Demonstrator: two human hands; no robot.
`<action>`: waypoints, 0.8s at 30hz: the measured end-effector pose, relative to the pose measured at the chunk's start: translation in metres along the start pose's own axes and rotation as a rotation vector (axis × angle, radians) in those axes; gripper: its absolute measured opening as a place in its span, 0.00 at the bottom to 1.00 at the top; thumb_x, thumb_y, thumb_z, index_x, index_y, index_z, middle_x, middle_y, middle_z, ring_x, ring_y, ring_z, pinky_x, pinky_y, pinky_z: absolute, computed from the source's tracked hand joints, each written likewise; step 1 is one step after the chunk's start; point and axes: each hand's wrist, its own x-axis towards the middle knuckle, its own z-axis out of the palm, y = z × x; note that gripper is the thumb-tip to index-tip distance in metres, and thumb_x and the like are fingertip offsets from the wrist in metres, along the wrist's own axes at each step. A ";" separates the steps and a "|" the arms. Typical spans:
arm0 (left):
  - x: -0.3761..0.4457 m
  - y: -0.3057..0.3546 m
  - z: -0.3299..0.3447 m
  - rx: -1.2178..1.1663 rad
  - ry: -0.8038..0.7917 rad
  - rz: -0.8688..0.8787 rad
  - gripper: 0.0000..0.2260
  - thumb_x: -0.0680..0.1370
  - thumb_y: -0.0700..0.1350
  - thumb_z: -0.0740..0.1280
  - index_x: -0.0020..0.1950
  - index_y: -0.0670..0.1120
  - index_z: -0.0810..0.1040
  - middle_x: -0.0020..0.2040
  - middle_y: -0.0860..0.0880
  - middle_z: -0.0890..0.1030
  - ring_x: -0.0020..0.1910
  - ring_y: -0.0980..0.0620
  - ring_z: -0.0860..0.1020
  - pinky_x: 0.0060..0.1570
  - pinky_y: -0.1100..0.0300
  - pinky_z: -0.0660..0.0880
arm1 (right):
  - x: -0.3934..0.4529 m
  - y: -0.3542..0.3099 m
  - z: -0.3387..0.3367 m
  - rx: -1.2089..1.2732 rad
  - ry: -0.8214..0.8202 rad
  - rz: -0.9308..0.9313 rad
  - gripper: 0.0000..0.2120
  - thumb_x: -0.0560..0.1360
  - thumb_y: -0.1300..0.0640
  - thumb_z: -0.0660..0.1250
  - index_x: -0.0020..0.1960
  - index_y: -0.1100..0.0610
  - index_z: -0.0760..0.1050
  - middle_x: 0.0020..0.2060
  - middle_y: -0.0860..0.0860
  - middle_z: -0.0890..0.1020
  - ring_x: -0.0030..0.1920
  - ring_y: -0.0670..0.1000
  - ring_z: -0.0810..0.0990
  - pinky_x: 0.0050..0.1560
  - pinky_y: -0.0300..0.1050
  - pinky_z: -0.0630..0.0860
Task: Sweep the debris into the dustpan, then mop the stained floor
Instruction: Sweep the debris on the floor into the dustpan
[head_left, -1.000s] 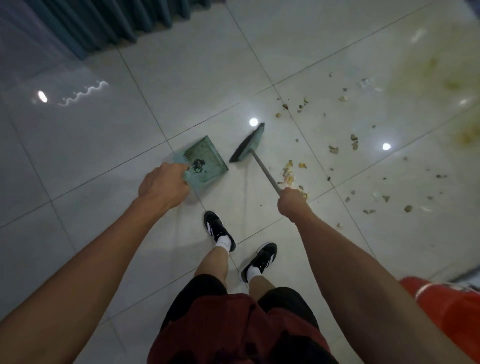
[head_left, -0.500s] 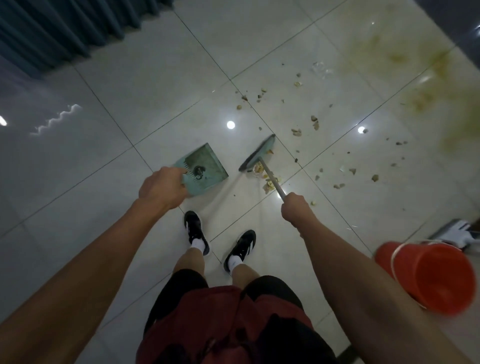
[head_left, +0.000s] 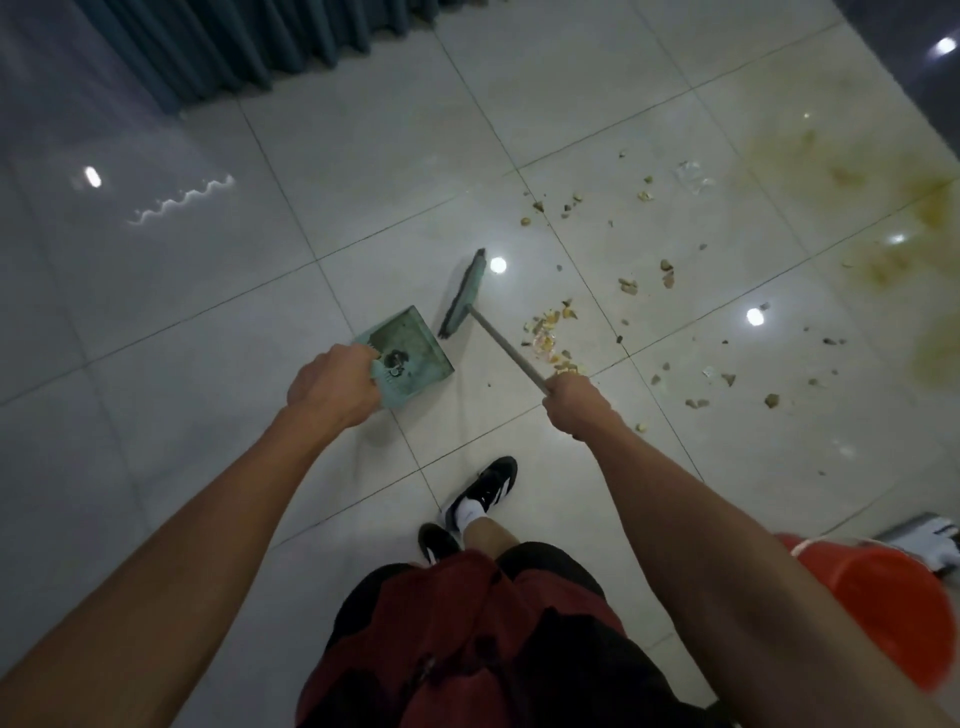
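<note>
My left hand (head_left: 335, 384) grips the handle of a green dustpan (head_left: 410, 348) that lies on the white tiled floor with a dark bit of dirt in it. My right hand (head_left: 574, 402) grips the grey handle of a green broom (head_left: 464, 293), whose head stands just right of the dustpan's mouth. A small pile of yellowish debris (head_left: 550, 332) lies right of the broom handle, and more crumbs (head_left: 667, 273) are scattered further right. Yellow-brown stains (head_left: 883, 218) spread over the tiles at the far right.
An orange bucket (head_left: 878, 613) stands at the lower right, with a white mop head (head_left: 930, 545) behind it. Dark teal curtains (head_left: 249, 47) hang along the top left. My feet in black shoes (head_left: 483, 491) stand below the dustpan.
The broom head has swung left off the debris pile and now stands beside the dustpan's mouth. My feet have shifted, and the view has turned.
</note>
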 end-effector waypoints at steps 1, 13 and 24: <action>-0.009 -0.010 0.004 -0.014 0.003 -0.014 0.12 0.74 0.43 0.65 0.54 0.53 0.80 0.51 0.45 0.82 0.45 0.41 0.80 0.41 0.56 0.74 | -0.005 -0.004 0.004 -0.020 -0.003 -0.014 0.15 0.78 0.56 0.60 0.62 0.57 0.76 0.48 0.55 0.79 0.43 0.56 0.81 0.43 0.52 0.83; -0.086 -0.065 0.058 -0.119 0.039 -0.164 0.11 0.76 0.46 0.67 0.57 0.52 0.81 0.55 0.45 0.82 0.50 0.41 0.80 0.43 0.58 0.71 | -0.046 -0.014 0.043 -0.243 -0.054 -0.125 0.11 0.77 0.58 0.61 0.56 0.58 0.77 0.44 0.54 0.79 0.41 0.56 0.83 0.43 0.55 0.84; -0.078 0.038 0.092 -0.126 0.020 -0.277 0.12 0.74 0.44 0.66 0.56 0.52 0.81 0.53 0.45 0.82 0.48 0.41 0.81 0.43 0.57 0.73 | -0.011 0.081 -0.011 -0.502 -0.087 -0.252 0.13 0.79 0.57 0.61 0.62 0.55 0.76 0.48 0.51 0.79 0.43 0.53 0.78 0.42 0.47 0.74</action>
